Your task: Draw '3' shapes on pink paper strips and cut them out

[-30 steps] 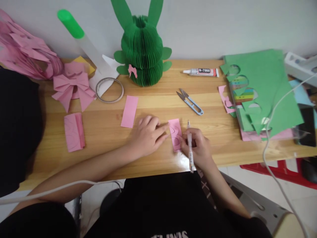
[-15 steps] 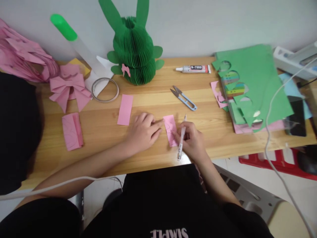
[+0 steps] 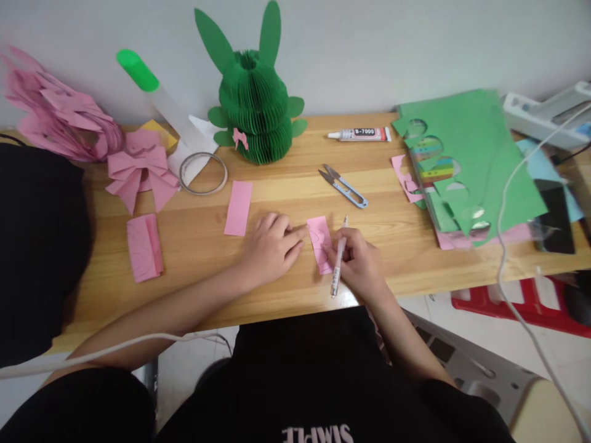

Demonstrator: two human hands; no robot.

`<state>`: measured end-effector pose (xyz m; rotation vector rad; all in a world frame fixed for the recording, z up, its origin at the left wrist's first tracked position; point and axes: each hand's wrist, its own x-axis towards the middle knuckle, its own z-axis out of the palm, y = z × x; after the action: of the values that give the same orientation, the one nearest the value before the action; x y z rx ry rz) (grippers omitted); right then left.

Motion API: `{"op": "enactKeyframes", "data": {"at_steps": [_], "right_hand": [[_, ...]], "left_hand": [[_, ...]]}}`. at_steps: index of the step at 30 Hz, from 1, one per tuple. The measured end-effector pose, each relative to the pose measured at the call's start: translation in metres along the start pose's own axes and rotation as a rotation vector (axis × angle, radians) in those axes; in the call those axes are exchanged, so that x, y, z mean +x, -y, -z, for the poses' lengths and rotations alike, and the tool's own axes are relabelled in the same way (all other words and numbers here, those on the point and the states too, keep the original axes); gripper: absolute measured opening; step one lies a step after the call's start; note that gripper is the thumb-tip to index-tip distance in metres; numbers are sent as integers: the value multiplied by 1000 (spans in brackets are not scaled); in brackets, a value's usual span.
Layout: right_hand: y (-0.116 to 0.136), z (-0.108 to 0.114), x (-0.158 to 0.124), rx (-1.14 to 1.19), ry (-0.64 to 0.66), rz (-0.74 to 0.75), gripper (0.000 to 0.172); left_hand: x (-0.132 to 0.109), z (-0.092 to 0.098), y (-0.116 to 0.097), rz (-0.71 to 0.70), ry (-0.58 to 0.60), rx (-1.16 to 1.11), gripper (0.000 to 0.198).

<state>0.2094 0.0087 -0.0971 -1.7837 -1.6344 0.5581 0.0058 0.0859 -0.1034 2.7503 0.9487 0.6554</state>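
Observation:
My right hand (image 3: 362, 261) holds a clear pen (image 3: 340, 261), its tip pointing away from me, and its fingertips touch the right edge of a small pink paper (image 3: 319, 244) with curved lines drawn on it. My left hand (image 3: 274, 249) rests on the table with its fingers apart, the index fingertip at the paper's left edge. Left of that hand lies a plain pink rectangle (image 3: 239, 208). Farther left is a folded pink paper (image 3: 142, 249) with drawn curves. Blue-handled snips (image 3: 348, 189) lie beyond the drawn paper.
A green paper rabbit (image 3: 258, 107) stands at the back, near a glue tube (image 3: 364, 134). Left are a tape roll (image 3: 203, 189), a pink bow (image 3: 141, 167) and a glue stick (image 3: 138, 71). Green sheets (image 3: 494, 154) and a white cable (image 3: 503, 240) are on the right.
The view has shifted slightly, so the table items at the left appear farther right and lower. Both hands and the pen keep nearly the same places at the drawn paper.

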Motion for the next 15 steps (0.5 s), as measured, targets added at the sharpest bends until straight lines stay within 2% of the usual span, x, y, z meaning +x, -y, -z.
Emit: {"op": "enactKeyframes", "data": {"at_steps": [8, 15], "right_hand": [[0, -1, 1, -18, -24, 67, 13], [1, -1, 1, -31, -19, 42, 13]], "left_hand": [[0, 1, -1, 12, 23, 1, 27], [1, 1, -1, 8, 12, 13, 26]]}}
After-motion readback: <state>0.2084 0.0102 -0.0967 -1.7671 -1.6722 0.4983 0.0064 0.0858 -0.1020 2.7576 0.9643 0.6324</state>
